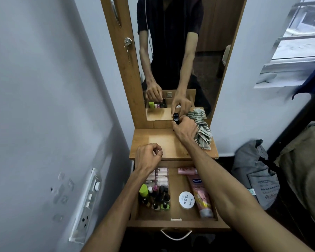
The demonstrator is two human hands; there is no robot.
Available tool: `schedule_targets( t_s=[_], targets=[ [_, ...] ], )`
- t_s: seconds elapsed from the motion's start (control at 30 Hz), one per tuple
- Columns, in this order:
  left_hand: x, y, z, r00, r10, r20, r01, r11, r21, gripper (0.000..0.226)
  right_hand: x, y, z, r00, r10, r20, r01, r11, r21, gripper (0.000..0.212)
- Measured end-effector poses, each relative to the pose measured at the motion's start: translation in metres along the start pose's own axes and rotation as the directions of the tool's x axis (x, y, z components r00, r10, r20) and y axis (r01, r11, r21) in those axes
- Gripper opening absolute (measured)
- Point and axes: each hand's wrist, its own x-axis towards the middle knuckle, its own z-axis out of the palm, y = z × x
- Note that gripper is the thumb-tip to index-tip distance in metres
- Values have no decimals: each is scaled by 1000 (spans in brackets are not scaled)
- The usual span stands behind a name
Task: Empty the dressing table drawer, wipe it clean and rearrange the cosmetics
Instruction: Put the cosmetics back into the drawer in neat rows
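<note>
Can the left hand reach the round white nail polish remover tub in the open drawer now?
Probably yes. The left hand hovers empty above the drawer's back edge, and the round white tub lies uncovered on the drawer floor; the right forearm passes beside it, not over it.

pink tube (200, 195): "Vaseline" | round white jar (186, 200) lid: "NAIL POLISH" | other labels unreadable
</note>
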Motion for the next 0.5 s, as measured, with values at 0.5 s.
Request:
schedule_targets(
  t_s=[0.5],
  targets=[
    [-62, -22, -3, 995, 0, -96, -7, 997, -78, 16, -123, 56, -49, 929, -282, 240, 213, 937, 277, 19]
  ],
)
